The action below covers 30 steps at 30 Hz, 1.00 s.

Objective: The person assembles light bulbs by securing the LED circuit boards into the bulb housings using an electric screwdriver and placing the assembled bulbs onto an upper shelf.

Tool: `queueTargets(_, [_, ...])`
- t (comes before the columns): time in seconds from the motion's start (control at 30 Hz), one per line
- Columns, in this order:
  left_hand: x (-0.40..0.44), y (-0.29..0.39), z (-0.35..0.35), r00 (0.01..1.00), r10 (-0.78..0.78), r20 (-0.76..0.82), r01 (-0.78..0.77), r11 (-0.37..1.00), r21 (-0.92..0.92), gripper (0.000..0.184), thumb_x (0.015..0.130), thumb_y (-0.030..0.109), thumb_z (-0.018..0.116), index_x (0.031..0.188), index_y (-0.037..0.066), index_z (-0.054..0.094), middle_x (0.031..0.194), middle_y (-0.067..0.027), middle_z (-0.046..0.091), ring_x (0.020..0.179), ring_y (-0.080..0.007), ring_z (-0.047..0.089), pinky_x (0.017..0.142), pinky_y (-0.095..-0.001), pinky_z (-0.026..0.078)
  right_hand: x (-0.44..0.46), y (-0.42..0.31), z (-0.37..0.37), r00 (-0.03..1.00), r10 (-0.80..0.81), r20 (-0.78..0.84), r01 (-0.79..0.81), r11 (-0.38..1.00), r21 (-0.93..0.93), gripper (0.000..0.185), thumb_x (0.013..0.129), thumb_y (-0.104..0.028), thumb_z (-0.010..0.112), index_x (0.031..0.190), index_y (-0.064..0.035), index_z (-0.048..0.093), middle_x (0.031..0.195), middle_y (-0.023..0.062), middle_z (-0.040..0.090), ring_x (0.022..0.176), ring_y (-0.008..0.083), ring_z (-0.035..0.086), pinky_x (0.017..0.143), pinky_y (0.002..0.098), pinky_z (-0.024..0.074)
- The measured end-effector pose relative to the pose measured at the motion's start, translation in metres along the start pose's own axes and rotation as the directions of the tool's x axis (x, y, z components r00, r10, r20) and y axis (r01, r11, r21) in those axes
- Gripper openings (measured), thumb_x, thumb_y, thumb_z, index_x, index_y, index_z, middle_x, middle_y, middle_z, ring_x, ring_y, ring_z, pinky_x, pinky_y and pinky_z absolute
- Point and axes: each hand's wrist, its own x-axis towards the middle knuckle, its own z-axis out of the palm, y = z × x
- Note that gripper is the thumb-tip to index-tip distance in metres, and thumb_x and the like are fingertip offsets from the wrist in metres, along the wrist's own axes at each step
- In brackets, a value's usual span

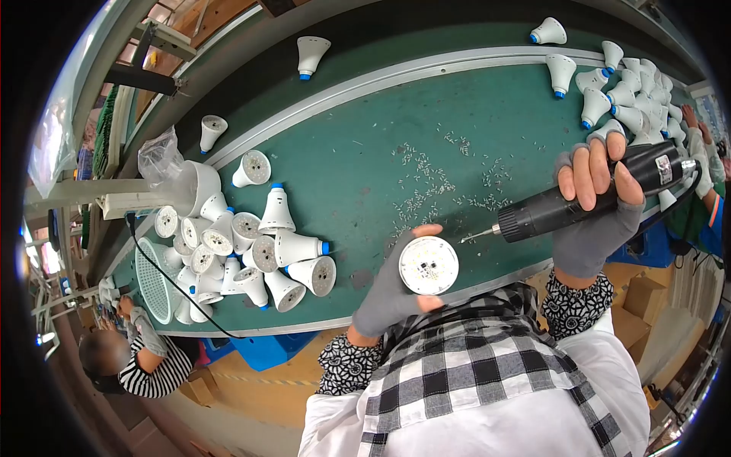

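My left hand (386, 293), in a grey fingerless glove, is closed around a white LED bulb housing (411, 284) whose round face with a small circuit board points up at me. In my gloved right hand (598, 206) is a black electric screwdriver (544, 217), its thin bit pointing left. The bit's tip is close to the housing's right edge, apart from it. Many small screws (426, 183) lie scattered on the green work surface (343, 145) beyond my hands.
Several open bulb housings (263, 251) are heaped at the left beside a white plastic basket (154, 278). More housings with blue ends (596, 107) crowd the far right. A black cable (175, 286) crosses the left side. A co-worker in a striped top (156, 365) is at lower left.
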Motion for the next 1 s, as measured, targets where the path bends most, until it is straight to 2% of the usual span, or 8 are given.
queueTargets(0.1, [0.002, -0.009, 0.006, 0.994, 0.098, -0.044, -0.088, 0.976, 0.2, 0.088, 0.06, 0.026, 0.085, 0.135, 0.003, 0.045, 0.118, -0.0048, 0.055, 0.111, -0.0134, 0.052, 0.095, -0.0281, 0.042, -0.01, 0.005, 0.013, 1.0, -0.003, 0.012, 0.004, 1.0, -0.007, 0.015, 0.088, -0.009, 0.051, 0.102, -0.0084, 0.045, 0.072, 0.0014, 0.045, 0.059, 0.013, 0.048, 0.064, 0.0319, 0.0449])
queueTargets(0.2, [0.001, -0.001, 0.008, 0.999, 0.045, -0.004, -0.043, 0.978, 0.203, 0.083, 0.059, 0.027, 0.085, 0.13, 0.002, 0.05, 0.115, -0.0043, 0.058, 0.108, -0.0129, 0.054, 0.094, -0.0275, 0.043, -0.017, 0.009, 0.019, 0.994, 0.015, 0.105, -0.012, 1.0, -0.026, 0.017, 0.088, -0.008, 0.052, 0.104, -0.0093, 0.045, 0.074, 0.0026, 0.048, 0.06, 0.0153, 0.05, 0.066, 0.0336, 0.0459])
queueTargets(0.27, [-0.001, -0.002, 0.008, 1.0, 0.027, -0.006, -0.026, 0.992, 0.121, 0.082, 0.058, 0.027, 0.086, 0.128, 0.001, 0.052, 0.114, -0.0043, 0.059, 0.106, -0.0128, 0.055, 0.094, -0.0275, 0.043, -0.02, 0.009, 0.019, 0.988, 0.051, 0.147, -0.046, 0.998, -0.033, 0.021, 0.088, -0.007, 0.055, 0.106, -0.011, 0.045, 0.075, 0.0041, 0.052, 0.062, 0.0175, 0.053, 0.068, 0.0355, 0.0469])
queueTargets(0.37, [-0.002, -0.006, 0.006, 1.0, 0.0, 0.01, -0.001, 0.998, 0.056, 0.083, 0.057, 0.028, 0.087, 0.127, 0.001, 0.052, 0.114, -0.0048, 0.06, 0.106, -0.0128, 0.056, 0.094, -0.0276, 0.043, -0.024, 0.014, 0.033, 0.994, 0.028, 0.104, -0.019, 0.996, -0.091, 0.019, 0.086, -0.009, 0.053, 0.098, -0.0107, 0.037, 0.069, -0.0007, 0.041, 0.056, 0.0121, 0.048, 0.062, 0.0315, 0.0454])
queueTargets(0.6, [-0.003, -0.005, 0.006, 0.997, -0.057, 0.05, 0.06, 0.997, -0.05, 0.085, 0.056, 0.029, 0.087, 0.127, -0.001, 0.052, 0.116, -0.0054, 0.06, 0.107, -0.0135, 0.056, 0.095, -0.0278, 0.043, -0.026, 0.018, 0.033, 0.984, 0.087, 0.154, -0.076, 0.994, -0.073, 0.023, 0.085, -0.008, 0.055, 0.097, -0.0115, 0.037, 0.069, 0.0002, 0.043, 0.055, 0.0132, 0.049, 0.063, 0.0335, 0.0468])
queueTargets(0.8, [-0.001, -0.008, 0.007, 0.999, -0.008, 0.042, 0.007, 1.0, 0.013, 0.087, 0.056, 0.033, 0.086, 0.128, -0.001, 0.051, 0.115, -0.006, 0.06, 0.106, -0.0141, 0.056, 0.095, -0.0288, 0.043, -0.026, 0.022, 0.034, 0.983, 0.088, 0.159, -0.076, 0.994, -0.078, 0.023, 0.084, -0.008, 0.055, 0.097, -0.0115, 0.036, 0.069, 0.0001, 0.044, 0.054, 0.0132, 0.049, 0.063, 0.0333, 0.0467])
queueTargets(1.0, [-0.002, -0.005, 0.009, 0.998, -0.036, 0.043, 0.037, 0.999, -0.023, 0.085, 0.056, 0.035, 0.086, 0.126, -0.001, 0.052, 0.114, -0.0062, 0.06, 0.107, -0.0139, 0.056, 0.095, -0.0288, 0.043, -0.026, 0.023, 0.037, 0.983, 0.089, 0.158, -0.074, 0.993, -0.096, 0.024, 0.084, -0.008, 0.055, 0.097, -0.0115, 0.036, 0.068, -0.0001, 0.043, 0.053, 0.0127, 0.048, 0.061, 0.0327, 0.0466])
